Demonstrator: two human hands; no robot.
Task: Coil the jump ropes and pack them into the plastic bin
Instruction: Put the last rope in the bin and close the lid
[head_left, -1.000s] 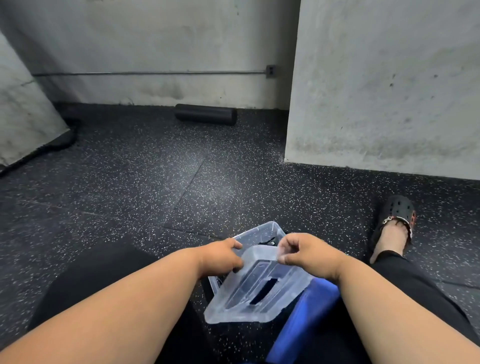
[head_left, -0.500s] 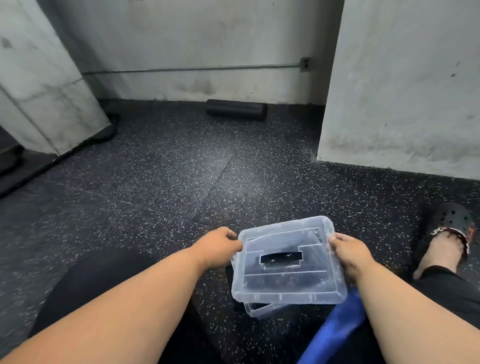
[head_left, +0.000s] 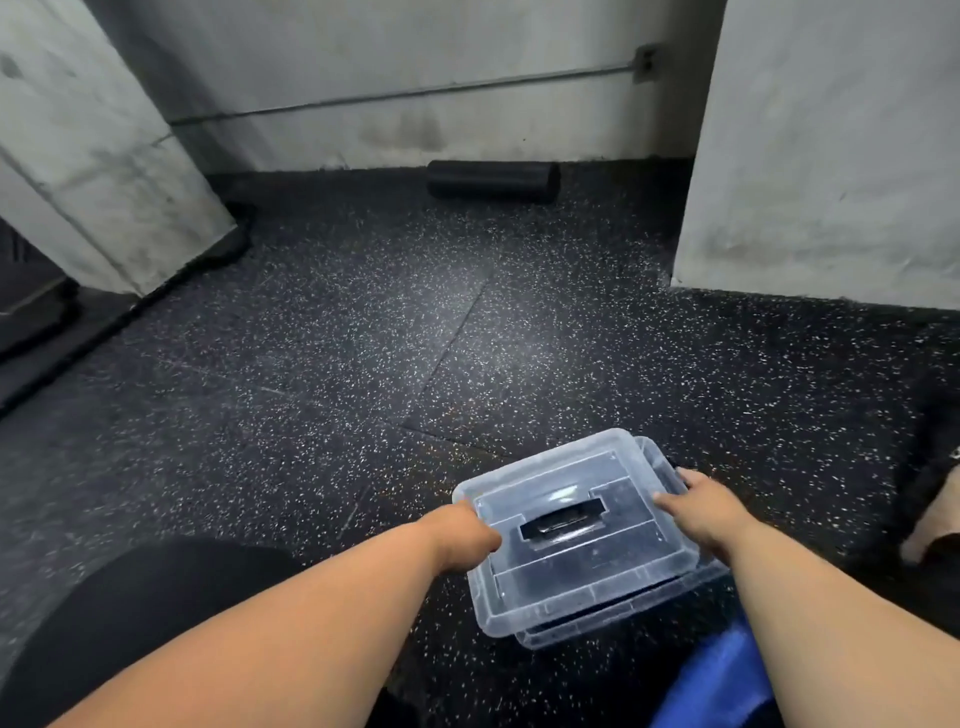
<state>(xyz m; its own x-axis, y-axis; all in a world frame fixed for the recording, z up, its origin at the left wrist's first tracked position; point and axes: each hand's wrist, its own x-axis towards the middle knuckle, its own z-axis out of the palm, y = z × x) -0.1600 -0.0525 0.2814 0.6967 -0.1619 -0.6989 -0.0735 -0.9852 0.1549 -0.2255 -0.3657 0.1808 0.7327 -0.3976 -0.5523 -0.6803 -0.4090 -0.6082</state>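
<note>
A clear plastic bin (head_left: 613, 626) sits on the dark speckled floor (head_left: 322, 395), and everything here is placed against it. Its clear lid (head_left: 576, 540) lies on top, skewed a little so that the bin's rim shows past the lid at the far right corner and along the near right edge. A dark slot handle (head_left: 562, 519) marks the middle of the lid. Something dark shows through the plastic inside the bin, too blurred to name as jump ropes. The left hand (head_left: 465, 530) is at the lid's left edge, fingers curled down round that edge and gripping it; the fingertips are hidden under the hand. The right hand (head_left: 701, 506) lies at the lid's right side, its fingers fairly straight and close together, pressing on the lid's top near the edge; whether the thumb hooks under the rim I cannot tell. Both bare forearms reach in from the near side of the bin. A blue object (head_left: 722, 675) lies just beside the bin's near right corner, partly under the right forearm. Well beyond the bin's far side, a black foam roller (head_left: 493, 180) lies against the grey wall (head_left: 415, 78). A concrete pillar (head_left: 831, 156) stands beyond the bin to the right, another (head_left: 88, 140) far off to its left.
</note>
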